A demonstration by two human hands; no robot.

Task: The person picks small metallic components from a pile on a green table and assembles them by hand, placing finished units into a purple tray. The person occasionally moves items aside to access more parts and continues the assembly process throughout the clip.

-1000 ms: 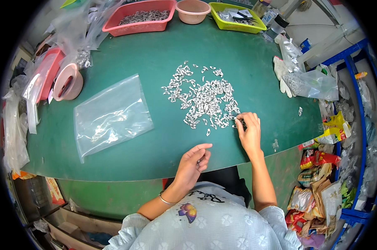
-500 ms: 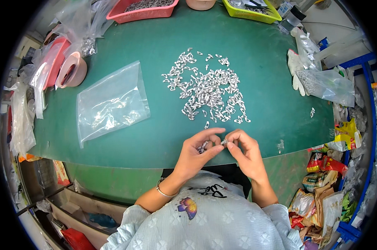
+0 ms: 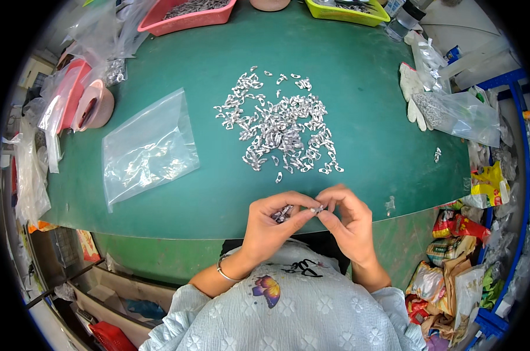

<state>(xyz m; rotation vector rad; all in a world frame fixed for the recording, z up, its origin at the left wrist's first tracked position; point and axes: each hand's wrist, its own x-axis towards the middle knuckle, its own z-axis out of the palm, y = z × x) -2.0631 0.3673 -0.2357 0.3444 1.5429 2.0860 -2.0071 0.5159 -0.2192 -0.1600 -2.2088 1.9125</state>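
Near the front edge of the green table (image 3: pixel 177 64), my left hand (image 3: pixel 265 231) is closed around several small silvery metal parts (image 3: pixel 282 213) in its curled fingers. Its thumb and forefinger tips pinch one small metal part (image 3: pixel 317 209). My right hand (image 3: pixel 352 228) grips that same part between thumb and fingers, so the fingertips of both hands meet at it. Fingers hide most of its shape. Beyond my hands spreads a loose pile of small silvery metal parts (image 3: pixel 283 126), many with a ring-like hole. A single metal part (image 3: pixel 279 176) lies just in front of the pile.
A clear plastic bag (image 3: pixel 151 152) lies flat at the left, near a pink tub (image 3: pixel 101 108). A red tray (image 3: pixel 186 24) and a yellow-green tray (image 3: pixel 350 14) stand at the far edge. White gloves (image 3: pixel 414 96) and a filled plastic bag (image 3: pixel 464 117) are at the right.
The view has shifted slightly, moving the pile and bag a little left in the picture. Both hands still pinch the small part, the right fingers now closer around it.
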